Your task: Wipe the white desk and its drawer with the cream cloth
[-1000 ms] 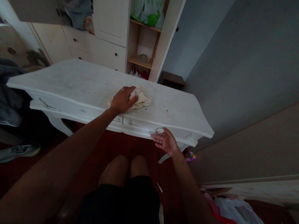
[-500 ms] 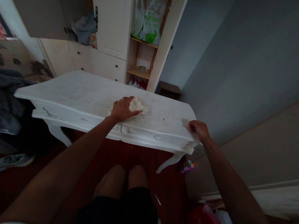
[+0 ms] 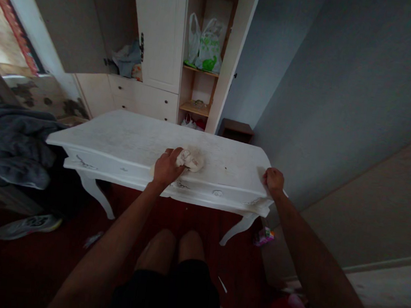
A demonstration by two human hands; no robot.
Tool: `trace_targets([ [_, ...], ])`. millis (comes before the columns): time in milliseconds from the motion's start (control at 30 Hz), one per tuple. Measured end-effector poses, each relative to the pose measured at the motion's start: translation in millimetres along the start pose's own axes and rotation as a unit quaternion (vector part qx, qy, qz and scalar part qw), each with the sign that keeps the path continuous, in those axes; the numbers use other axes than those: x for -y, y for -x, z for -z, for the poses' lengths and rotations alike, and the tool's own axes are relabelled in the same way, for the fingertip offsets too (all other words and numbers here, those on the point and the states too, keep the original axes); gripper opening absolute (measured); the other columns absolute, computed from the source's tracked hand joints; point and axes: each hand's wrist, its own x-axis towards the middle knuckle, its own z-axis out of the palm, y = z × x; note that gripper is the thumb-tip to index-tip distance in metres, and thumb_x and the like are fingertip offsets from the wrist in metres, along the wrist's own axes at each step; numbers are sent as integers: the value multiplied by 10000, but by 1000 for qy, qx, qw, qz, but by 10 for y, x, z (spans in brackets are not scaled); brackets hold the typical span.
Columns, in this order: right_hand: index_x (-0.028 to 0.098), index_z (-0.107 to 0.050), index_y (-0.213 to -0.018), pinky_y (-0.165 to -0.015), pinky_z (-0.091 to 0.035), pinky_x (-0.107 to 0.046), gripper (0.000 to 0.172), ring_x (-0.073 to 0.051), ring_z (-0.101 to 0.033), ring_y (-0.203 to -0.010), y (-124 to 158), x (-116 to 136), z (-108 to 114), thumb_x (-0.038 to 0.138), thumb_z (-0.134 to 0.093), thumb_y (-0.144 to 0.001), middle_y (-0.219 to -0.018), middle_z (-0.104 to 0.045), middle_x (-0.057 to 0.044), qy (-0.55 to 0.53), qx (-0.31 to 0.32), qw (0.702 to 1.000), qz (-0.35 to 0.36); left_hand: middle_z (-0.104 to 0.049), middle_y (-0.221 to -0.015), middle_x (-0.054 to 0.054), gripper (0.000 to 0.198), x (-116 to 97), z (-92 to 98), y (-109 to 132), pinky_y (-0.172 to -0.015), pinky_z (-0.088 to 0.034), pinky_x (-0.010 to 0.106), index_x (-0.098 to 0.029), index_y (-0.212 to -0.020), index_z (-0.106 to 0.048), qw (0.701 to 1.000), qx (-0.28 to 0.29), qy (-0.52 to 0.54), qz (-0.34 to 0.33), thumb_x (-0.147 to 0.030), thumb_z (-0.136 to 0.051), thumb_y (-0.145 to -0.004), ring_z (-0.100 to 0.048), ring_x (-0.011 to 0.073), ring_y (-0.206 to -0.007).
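Note:
A white table with carved drawer fronts and curved legs stands before me, its top smudged with grey dirt. My left hand is closed around a cream cloth, pressed on the tabletop near the front edge. The cloth is bunched up, and part of it shows below the hand too. At the table's right end, my right hand rests on the top as a loose fist; I see nothing in it.
Behind the table is a white wardrobe with open doors and plastic bags on a shelf. Dark clothes are heaped at the left, above a shoe. A small brown cabinet stands by the grey wall.
My left hand has pulled the cloth slightly toward the front edge. The right hand stays at the table's right end, fingers still curled. The whole view has shifted a little.

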Motion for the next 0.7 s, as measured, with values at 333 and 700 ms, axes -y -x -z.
trace_targets([
  [333,207,-582,-545,-539,-384,-269,252,-149,-516,-434,-42,-77,-65,284,-450,-746,-452,-555,20,8,-1,1000,12,-614,-1234,124,477,237,-188,1318,-973,-490,406,-199,-1268,-542,988,-82,91,89,-336,-601,-814,-583,294,-1152],
  [700,197,-594,-526,-611,-401,-283,276,-160,-535,-475,28,5,-5,273,-456,-753,-459,-571,3,47,4,999,23,-550,-1321,183,563,-161,-514,1062,-857,-525,427,-157,-1345,-474,981,48,34,184,-355,-606,-835,-629,336,-1083],
])
